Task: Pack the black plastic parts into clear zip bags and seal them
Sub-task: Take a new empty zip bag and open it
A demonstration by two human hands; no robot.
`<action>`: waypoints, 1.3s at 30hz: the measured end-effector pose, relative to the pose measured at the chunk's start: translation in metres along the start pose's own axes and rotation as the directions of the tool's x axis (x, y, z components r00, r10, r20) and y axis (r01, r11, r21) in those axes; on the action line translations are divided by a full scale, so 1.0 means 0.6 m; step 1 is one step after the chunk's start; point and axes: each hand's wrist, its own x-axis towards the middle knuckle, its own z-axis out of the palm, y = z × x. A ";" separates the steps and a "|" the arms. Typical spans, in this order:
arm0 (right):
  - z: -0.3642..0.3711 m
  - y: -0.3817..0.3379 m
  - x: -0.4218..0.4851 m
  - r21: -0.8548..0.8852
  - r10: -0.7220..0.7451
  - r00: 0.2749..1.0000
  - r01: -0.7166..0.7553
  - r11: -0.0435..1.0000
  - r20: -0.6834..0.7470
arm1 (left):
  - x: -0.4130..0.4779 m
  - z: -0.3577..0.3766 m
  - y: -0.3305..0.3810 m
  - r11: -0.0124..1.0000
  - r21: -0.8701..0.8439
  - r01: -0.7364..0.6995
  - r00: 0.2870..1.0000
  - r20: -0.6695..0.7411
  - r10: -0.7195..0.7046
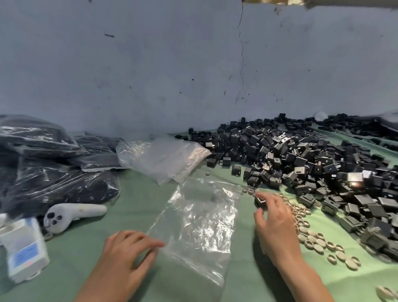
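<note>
A pale blue-grey plastered wall [150, 64], scuffed and dotted with dark marks, rose behind the worktop [137, 194], which was covered in green cloth. A thin crack [242, 64] ran down the wall from near the top edge toward the cloth. The light was dim and even, with a brighter strip [280, 1] along the top.

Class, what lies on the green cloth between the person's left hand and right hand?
A clear zip bag lies flat between the left hand, touching its edge, and the right hand, which grips a black part; the head view shows it.
</note>
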 end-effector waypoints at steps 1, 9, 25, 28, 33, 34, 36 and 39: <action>0.000 -0.009 -0.006 0.016 -0.026 1.000 0.025 1.000 0.018 | -0.004 0.001 0.006 0.999 0.048 -0.025 1.000 -0.013 0.026; -0.033 -0.082 -0.055 0.463 -0.220 0.921 0.050 0.885 0.320 | -0.001 -0.004 0.044 0.988 -0.069 -0.136 0.977 -0.176 0.122; 0.029 -0.153 -0.076 0.318 -0.024 0.791 -0.218 0.923 0.612 | 0.057 0.066 0.057 0.375 -0.637 0.673 0.671 0.313 -0.672; 0.038 -0.146 -0.066 0.392 0.059 0.808 -0.346 0.852 0.586 | 0.102 0.076 0.080 0.030 -0.680 0.733 0.527 0.539 -0.657; 0.046 -0.133 -0.056 0.515 0.099 0.793 -0.480 0.710 0.601 | 0.149 0.088 0.133 0.194 -0.581 0.791 0.603 0.685 -0.409; 0.043 -0.130 -0.054 0.520 0.106 0.801 -0.475 0.710 0.589 | 0.157 0.088 0.138 0.207 -0.585 0.784 0.618 0.705 -0.348; 0.035 -0.120 -0.050 0.535 0.114 0.824 -0.458 0.710 0.554 | 0.169 0.089 0.144 0.174 -0.611 0.772 0.635 0.735 -0.239; 0.021 -0.104 -0.050 0.484 0.097 0.870 -0.358 0.798 0.483 | 0.176 0.096 0.145 0.293 -0.598 0.746 0.656 0.736 -0.167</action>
